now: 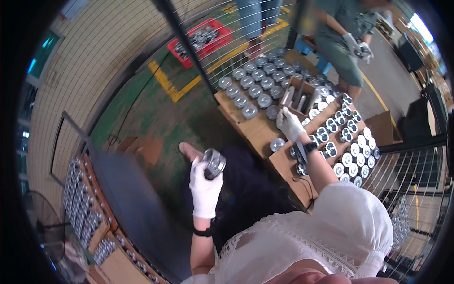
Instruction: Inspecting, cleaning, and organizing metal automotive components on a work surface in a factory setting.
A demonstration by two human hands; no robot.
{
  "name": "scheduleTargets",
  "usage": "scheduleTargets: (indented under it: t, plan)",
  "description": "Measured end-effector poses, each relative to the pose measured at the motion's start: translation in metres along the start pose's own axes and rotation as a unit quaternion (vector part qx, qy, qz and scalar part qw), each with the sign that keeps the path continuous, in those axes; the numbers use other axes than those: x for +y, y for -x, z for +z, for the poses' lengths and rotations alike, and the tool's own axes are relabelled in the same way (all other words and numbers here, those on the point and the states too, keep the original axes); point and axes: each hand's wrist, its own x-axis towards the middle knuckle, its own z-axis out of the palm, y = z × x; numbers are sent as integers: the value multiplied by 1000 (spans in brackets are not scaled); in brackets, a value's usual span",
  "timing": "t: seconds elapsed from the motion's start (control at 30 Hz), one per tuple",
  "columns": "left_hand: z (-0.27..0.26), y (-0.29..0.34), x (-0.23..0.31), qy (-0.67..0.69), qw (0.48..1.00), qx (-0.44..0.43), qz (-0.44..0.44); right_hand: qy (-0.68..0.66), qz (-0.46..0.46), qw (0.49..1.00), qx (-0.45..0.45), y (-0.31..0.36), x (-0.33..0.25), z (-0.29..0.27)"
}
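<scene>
My left hand [206, 193], in a white glove, grips a silver engine piston [214, 164] above my lap, its thumb and fingers wrapped round the side. Out over the table on the right, my gloved right hand [290, 124] is at the near corner of a small open cardboard box [302, 90]. Its fingers are drawn together; what they hold, if anything, is too small to name. Long dark and grey tools stand in that box. A lone piston [277, 144] sits on the cardboard just below this hand, with rows of other pistons [255, 91] around the box.
More pistons [358, 158] stand on the table's right side. Wire mesh and a dark post [184, 40] rise behind it. A red crate [201, 42] of metal parts is on the green floor. Racks of pistons [80, 203] are at left. A gloved co-worker [347, 45] sits beyond the table.
</scene>
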Motion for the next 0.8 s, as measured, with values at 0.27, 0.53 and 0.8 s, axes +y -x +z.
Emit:
scheduleTargets:
  t: [0.27, 0.53, 0.8]
  plan:
    - [4, -9, 12, 15, 998, 48, 38, 255, -41, 961, -99, 193, 47, 129]
    - [-17, 1, 13, 59, 995, 28, -80, 235, -107, 955, -144, 191, 43, 185]
    - [-28, 0, 28, 7, 997, 64, 34, 310, -162, 936, -41, 196, 22, 182]
